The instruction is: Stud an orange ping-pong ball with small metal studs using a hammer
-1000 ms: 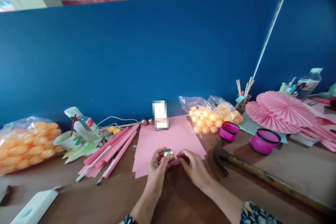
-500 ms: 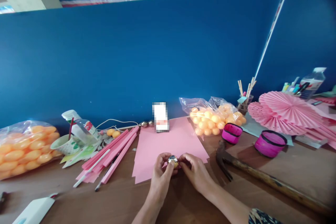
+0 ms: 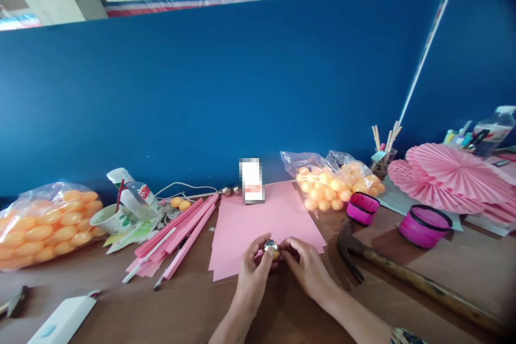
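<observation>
A shiny silver ball (image 3: 271, 248) is pinched between the thumb and fingers of my left hand (image 3: 255, 269), above the near edge of the pink paper sheets (image 3: 262, 220). The ball's underside looks golden. On its right side, my right hand (image 3: 304, 263) has thumb and forefinger pressed together, close against the ball. Whatever those fingertips may hold is too small to make out. Two similar silver balls (image 3: 231, 190) lie at the back of the paper, beside an upright phone (image 3: 253, 180) with a blurred-out screen.
Bags of orange balls stand left (image 3: 52, 231) and behind right (image 3: 326, 185). Pink paper strips (image 3: 181, 236) and a bottle (image 3: 135, 193) are to the left. A hammer (image 3: 403, 266), two magenta fabric rings (image 3: 425, 226) and pink paper fans (image 3: 451, 177) lie right. A blue partition (image 3: 242, 75) rises behind.
The view has turned slightly left, so everything sits further right in the picture and more of a tool shows at lower left. Both hands stay at the silver ball in nearly the same pose.
</observation>
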The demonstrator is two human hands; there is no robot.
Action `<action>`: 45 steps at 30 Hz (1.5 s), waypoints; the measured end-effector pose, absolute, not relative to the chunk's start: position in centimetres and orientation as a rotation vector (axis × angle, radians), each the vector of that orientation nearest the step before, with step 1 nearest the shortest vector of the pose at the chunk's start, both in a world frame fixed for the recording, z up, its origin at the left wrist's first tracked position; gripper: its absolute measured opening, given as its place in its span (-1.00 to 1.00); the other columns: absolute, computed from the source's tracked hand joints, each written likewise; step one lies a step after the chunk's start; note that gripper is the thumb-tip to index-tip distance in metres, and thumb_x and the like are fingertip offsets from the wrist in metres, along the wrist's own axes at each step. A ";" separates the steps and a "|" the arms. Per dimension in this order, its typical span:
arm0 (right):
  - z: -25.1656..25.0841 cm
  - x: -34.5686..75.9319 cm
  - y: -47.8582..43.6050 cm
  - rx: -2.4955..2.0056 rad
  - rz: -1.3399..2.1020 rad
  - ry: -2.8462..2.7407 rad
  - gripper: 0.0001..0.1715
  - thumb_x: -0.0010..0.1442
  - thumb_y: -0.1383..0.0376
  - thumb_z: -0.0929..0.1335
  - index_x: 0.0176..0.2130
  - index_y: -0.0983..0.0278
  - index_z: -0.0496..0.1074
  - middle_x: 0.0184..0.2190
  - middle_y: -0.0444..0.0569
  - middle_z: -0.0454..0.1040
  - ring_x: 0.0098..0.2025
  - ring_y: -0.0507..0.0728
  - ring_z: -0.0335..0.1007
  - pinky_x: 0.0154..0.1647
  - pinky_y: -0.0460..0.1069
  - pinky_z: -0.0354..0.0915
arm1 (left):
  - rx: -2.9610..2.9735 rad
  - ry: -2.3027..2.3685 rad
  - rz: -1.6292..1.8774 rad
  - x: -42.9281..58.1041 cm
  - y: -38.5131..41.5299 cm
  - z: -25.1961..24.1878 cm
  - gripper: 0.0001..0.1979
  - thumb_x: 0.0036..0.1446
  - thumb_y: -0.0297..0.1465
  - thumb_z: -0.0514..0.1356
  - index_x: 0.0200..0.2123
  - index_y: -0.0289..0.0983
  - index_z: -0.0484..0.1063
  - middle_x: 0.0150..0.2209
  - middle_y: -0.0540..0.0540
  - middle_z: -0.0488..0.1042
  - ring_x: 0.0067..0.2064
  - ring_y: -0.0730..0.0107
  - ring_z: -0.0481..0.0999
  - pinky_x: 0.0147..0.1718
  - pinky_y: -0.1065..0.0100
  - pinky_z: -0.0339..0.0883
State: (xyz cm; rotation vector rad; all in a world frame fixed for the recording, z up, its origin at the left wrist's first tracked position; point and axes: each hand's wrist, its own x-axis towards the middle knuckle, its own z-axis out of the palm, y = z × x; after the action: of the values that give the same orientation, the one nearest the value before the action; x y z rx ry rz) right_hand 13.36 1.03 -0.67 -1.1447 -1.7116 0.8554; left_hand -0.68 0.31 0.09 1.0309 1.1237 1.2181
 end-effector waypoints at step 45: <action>-0.9 13.4 1.2 -1.160 0.856 -1.712 -0.83 0.15 0.33 0.19 -0.38 0.24 0.34 -0.45 -0.12 0.44 -0.40 0.07 0.36 -0.38 -0.09 0.23 | 1.000 1.073 1.253 -0.6 0.4 -0.1 -0.67 -0.11 -0.31 0.20 -0.23 -0.32 0.38 -0.29 -0.15 0.46 -0.26 0.29 0.47 -0.24 0.25 0.37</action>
State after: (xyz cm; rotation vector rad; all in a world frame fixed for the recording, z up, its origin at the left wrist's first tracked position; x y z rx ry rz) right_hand 13.37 1.16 -0.94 -1.1598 -1.7120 0.8555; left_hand -0.59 0.41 -0.11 0.9998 1.0734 1.2530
